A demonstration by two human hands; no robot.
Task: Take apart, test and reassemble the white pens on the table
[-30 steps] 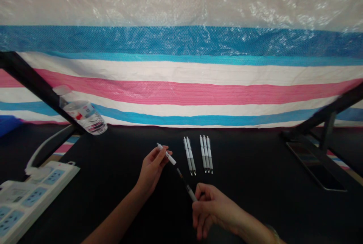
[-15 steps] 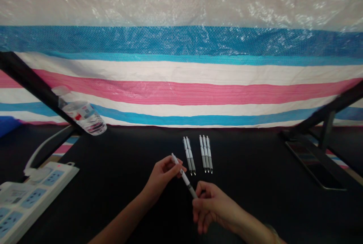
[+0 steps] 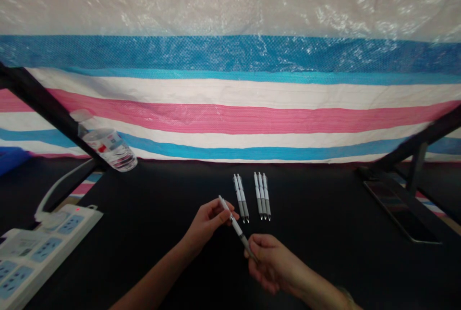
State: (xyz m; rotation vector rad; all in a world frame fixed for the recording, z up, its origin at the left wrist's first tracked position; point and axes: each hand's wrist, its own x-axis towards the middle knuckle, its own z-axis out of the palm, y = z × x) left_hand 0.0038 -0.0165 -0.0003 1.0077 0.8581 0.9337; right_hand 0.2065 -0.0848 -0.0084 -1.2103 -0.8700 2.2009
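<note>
Bridging left hand (image 3: 208, 223) and right hand (image 3: 272, 261): one held pen (image 3: 236, 226), white barrel, grey grip, dark band where the two meet.

Position: before the person, at the near middle of the black table (image 3: 162, 194).

Long axis: slanted, push-button end toward 11 o'clock, grip end toward 5 o'clock.

Left hand: at the pen's 9 o'clock, thumb and fingers pinching the white barrel.

Right hand: at the pen's 4 o'clock, fingers curled about the grey grip; tip hard to make out among them.

Pair of pens (image 3: 239, 197): lying side by side, tips near 6 o'clock; between 1 and 2 o'clock from the left hand, which is the nearer, its fingertips just beside them.

Trio of pens (image 3: 262, 197): same lie, apart from the pair; at 12 o'clock from the right hand.

Outlying, reckoned from the held pen: phone (image 3: 401, 211), 3 o'clock; power strip (image 3: 54, 240), 9 o'clock; bottle (image 3: 111, 149), 10 o'clock, all well apart.
</note>
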